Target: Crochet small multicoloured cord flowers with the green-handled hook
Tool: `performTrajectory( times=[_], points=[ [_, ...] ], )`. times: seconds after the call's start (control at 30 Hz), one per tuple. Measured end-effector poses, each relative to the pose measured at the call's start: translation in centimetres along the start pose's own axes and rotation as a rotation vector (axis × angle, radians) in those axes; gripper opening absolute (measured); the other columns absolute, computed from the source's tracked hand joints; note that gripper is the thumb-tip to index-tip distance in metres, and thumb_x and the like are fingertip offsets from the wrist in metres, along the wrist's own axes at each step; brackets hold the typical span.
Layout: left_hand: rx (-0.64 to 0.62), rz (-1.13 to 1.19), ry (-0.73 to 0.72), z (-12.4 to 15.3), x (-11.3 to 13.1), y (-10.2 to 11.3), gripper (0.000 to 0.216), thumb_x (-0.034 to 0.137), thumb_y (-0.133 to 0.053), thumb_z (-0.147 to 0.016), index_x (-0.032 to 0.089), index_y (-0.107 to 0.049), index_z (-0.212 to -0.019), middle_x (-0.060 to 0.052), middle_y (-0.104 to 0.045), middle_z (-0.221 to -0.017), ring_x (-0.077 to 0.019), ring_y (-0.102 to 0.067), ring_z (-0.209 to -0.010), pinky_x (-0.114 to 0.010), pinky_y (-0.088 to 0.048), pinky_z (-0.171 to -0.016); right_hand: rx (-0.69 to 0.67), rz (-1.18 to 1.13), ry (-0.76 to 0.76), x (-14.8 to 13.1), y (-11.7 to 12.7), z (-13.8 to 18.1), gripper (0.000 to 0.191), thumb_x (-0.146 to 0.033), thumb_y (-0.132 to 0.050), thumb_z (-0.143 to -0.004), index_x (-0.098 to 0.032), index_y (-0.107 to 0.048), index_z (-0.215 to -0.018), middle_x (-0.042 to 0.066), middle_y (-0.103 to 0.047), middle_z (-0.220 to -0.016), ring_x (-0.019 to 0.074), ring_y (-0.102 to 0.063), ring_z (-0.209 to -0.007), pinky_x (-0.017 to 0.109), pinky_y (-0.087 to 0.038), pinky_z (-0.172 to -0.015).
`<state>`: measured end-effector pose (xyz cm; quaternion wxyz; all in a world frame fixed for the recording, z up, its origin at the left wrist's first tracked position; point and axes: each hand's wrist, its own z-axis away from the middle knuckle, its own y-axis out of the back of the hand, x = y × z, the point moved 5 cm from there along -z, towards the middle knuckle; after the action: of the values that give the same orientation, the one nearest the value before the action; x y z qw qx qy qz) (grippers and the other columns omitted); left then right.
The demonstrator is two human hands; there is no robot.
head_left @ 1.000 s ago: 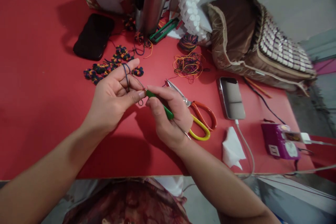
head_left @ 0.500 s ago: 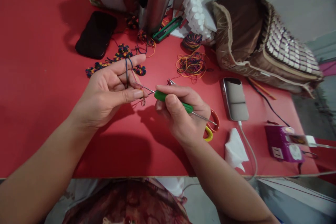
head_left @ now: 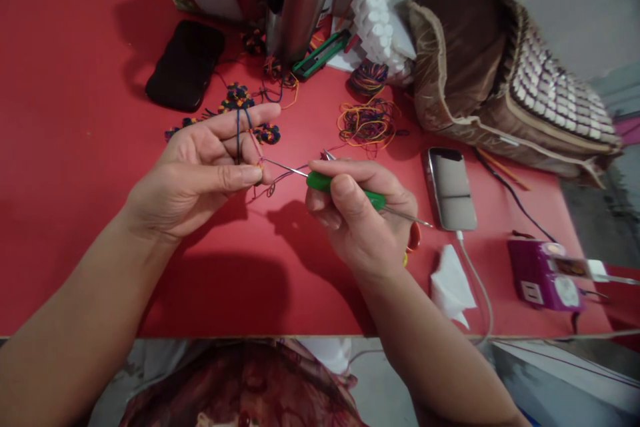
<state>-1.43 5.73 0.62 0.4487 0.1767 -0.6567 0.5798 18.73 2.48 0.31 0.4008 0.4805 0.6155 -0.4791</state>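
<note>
My left hand pinches a small piece of crochet work between thumb and fingers. Dark blue and pink yarn loops over its raised index finger and runs down to the pinch. In my right hand is a crochet hook with a green handle, gripped like a pencil. The hook's thin metal tip points left and reaches close to the pinched work; whether a loop sits on it is too small to tell. Multicoloured crocheted pieces lie behind my left hand, partly covered by it.
On the red table are a loose yarn tangle, a yarn ball, a green cutter and a black phone. Scissors lie partly under my right hand. Rightward are a charging phone, tissue, purple box and brown bag.
My right hand has moved a little to the right with the crochet hook, drawing its tip away from my left fingers. The scissors' handles are now more covered. My left hand has shifted slightly left.
</note>
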Motion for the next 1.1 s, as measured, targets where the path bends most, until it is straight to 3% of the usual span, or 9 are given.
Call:
performTrajectory(
  times=[0.37, 0.6, 0.7, 0.9, 1.1],
  points=[
    [-0.116, 0.109, 0.152, 0.1, -0.4, -0.1, 0.060, 0.005, -0.092, -0.081, 0.008, -0.083, -0.140, -0.003, -0.078, -0.078, -0.0125, -0.073, -0.070, -0.021, -0.061, -0.069, -0.094, -0.072, -0.001, -0.4, 0.3, -0.2, 0.012, -0.034, -0.088, -0.102, -0.030, -0.096, -0.111, -0.001, -0.076, -0.070, 0.0080, -0.060, -0.054, 0.020, -0.044, -0.045],
    [-0.102, 0.126, 0.210, 0.4, -0.4, -0.2, 0.060, 0.007, -0.091, -0.078, 0.006, -0.084, -0.138, -0.003, -0.077, -0.075, -0.0126, -0.071, -0.068, -0.023, -0.061, -0.072, -0.090, -0.004, 0.035, -0.6, 0.6, -0.1, 0.013, -0.037, -0.090, -0.100, -0.031, -0.096, -0.111, -0.001, -0.074, -0.070, 0.0100, -0.060, -0.056, 0.023, -0.048, -0.048],
    [-0.053, 0.095, 0.216, 0.4, -0.5, -0.3, 0.053, 0.007, -0.087, -0.080, 0.011, -0.087, -0.132, -0.001, -0.077, -0.079, -0.0132, -0.072, -0.067, -0.025, -0.064, -0.073, -0.075, 0.043, 0.068, -0.7, 0.6, -0.1, 0.013, -0.036, -0.089, -0.102, -0.032, -0.095, -0.112, -0.001, -0.075, -0.073, 0.0110, -0.060, -0.059, 0.026, -0.054, -0.055],
    [0.069, 0.024, 0.079, 0.0, -1.0, 0.0, 0.055, 0.005, -0.098, -0.076, 0.024, -0.090, -0.127, 0.004, -0.079, -0.082, -0.0105, -0.077, -0.074, -0.019, -0.065, -0.079, 0.012, 0.108, 0.044, 0.1, 0.0, 0.2, 0.022, -0.048, -0.086, -0.103, -0.029, -0.091, -0.111, -0.001, -0.077, -0.075, 0.0110, -0.059, -0.056, 0.027, -0.052, -0.051],
    [0.156, -0.066, -0.045, 0.0, -1.2, -0.4, 0.053, 0.004, -0.099, -0.077, 0.030, -0.091, -0.122, 0.006, -0.077, -0.082, -0.0131, -0.079, -0.079, -0.025, -0.068, -0.087, 0.049, 0.121, 0.017, 0.6, -0.2, 0.3, 0.028, -0.053, -0.085, -0.103, -0.027, -0.089, -0.114, -0.003, -0.076, -0.073, 0.0095, -0.055, -0.052, 0.026, -0.051, -0.051]
  ],
)
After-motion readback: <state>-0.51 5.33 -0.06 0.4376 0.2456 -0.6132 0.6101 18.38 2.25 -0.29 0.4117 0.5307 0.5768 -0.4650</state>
